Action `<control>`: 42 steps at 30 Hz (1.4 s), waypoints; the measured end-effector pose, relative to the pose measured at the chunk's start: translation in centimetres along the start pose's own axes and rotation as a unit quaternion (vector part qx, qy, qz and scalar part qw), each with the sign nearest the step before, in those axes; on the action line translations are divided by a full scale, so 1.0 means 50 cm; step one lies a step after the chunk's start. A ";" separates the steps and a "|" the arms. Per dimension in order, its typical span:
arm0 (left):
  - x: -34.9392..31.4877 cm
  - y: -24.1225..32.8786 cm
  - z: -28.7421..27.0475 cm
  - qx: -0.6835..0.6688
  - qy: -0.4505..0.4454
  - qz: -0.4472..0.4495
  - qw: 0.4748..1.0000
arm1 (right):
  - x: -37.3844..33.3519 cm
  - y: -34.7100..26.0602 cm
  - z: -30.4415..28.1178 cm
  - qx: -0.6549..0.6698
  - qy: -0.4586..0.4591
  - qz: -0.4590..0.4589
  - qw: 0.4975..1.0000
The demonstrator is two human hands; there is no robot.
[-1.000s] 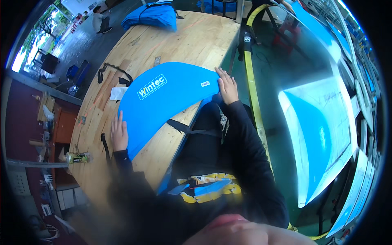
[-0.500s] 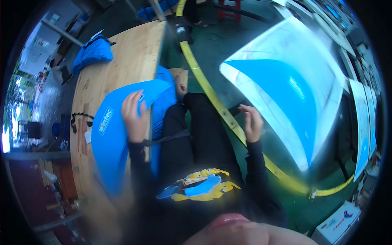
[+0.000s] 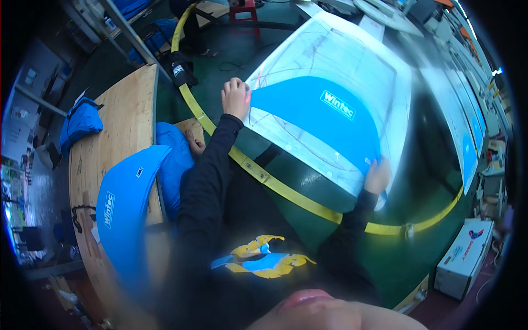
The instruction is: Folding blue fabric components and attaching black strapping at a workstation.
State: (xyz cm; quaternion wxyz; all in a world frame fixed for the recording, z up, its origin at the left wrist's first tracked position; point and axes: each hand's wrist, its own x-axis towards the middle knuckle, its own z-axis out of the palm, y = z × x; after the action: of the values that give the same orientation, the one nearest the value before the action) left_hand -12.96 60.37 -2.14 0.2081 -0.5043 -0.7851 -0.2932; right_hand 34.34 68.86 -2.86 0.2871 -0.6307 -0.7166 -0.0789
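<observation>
A curved blue fabric panel point(image 3: 313, 113) with a white printed label lies on a white board point(image 3: 363, 52). My left hand point(image 3: 236, 99) is closed at its far-left tip, fingers curled over the board's corner. At the panel's lower right end, my right hand point(image 3: 378, 176) pinches the edge; the fingertips are slightly blurred. A similar stack of blue panels point(image 3: 118, 203) rests on the wooden table point(image 3: 118, 115) to my left, with part of it blurred near my sleeve.
A yellow curved rail point(image 3: 297, 201) runs between me and the board. More white boards with blue panels point(image 3: 467, 148) stand at the right. A bundled blue cloth point(image 3: 81, 122) sits on the table's far left. A white box point(image 3: 463, 256) stands at lower right, a red stool point(image 3: 243, 14) farther back.
Both hands have moved onto the panel on the board: the left from above the table's stack, the right from beside the board. Each has closed at one end. The view has shifted right.
</observation>
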 end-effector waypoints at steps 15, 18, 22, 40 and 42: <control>0.014 0.069 -0.017 -0.265 -0.081 -0.037 0.960 | 0.022 -0.137 -0.039 0.417 -0.003 0.025 0.909; 0.012 0.138 -0.067 -0.486 -0.146 -0.054 0.860 | 0.002 -0.247 -0.072 0.525 -0.037 -0.023 0.850; -0.014 0.231 -0.210 -0.673 -0.210 -0.084 0.704 | -0.029 -0.383 -0.160 0.639 -0.069 -0.095 0.760; -0.530 -0.135 -0.819 -0.614 0.360 -0.387 0.587 | -0.164 -0.809 -0.294 0.754 -0.459 -0.102 0.459; -0.596 -0.178 -0.888 -0.592 0.432 -0.356 0.579 | -0.164 -0.904 -0.289 0.748 -0.538 -0.151 0.357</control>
State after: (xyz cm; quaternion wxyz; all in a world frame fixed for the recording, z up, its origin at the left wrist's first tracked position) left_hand -7.66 7.82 10.00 0.0571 -0.0088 -0.3711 -0.9268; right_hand -3.74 46.28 16.09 0.1768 0.0551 -0.5650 0.8040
